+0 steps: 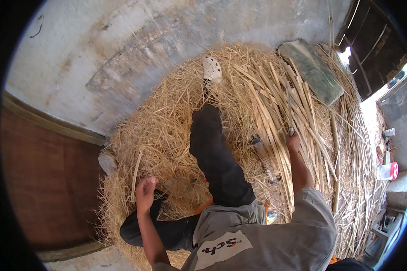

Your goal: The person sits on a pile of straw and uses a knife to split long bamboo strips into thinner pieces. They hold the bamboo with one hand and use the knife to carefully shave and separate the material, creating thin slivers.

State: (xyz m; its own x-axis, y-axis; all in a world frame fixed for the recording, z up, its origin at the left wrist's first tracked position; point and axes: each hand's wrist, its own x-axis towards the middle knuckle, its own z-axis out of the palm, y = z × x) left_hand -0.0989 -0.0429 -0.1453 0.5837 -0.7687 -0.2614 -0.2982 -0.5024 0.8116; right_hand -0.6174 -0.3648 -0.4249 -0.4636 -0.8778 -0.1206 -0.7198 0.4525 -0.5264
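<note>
At the right, my right hand (293, 142) is closed round the handle of a long-bladed knife (289, 101). Its narrow blade points away from me, above a pile of pale split bamboo strips (269, 115). My left hand (145, 193) is over the shavings at the left, fingers loosely bent and apart, with no held thing visible. Just beside it lies a single thin strip (136, 174); I cannot tell whether they touch. A bottle (263, 156) with a dark end lies among the shavings between my leg and the strips.
Curly shavings (167, 122) cover the floor around my outstretched leg and white clog (212, 69). A green slab (312, 72) leans near the grey wall (167, 36). A brown door panel (49, 176) stands left. A red-lidded container (386, 171) is far right.
</note>
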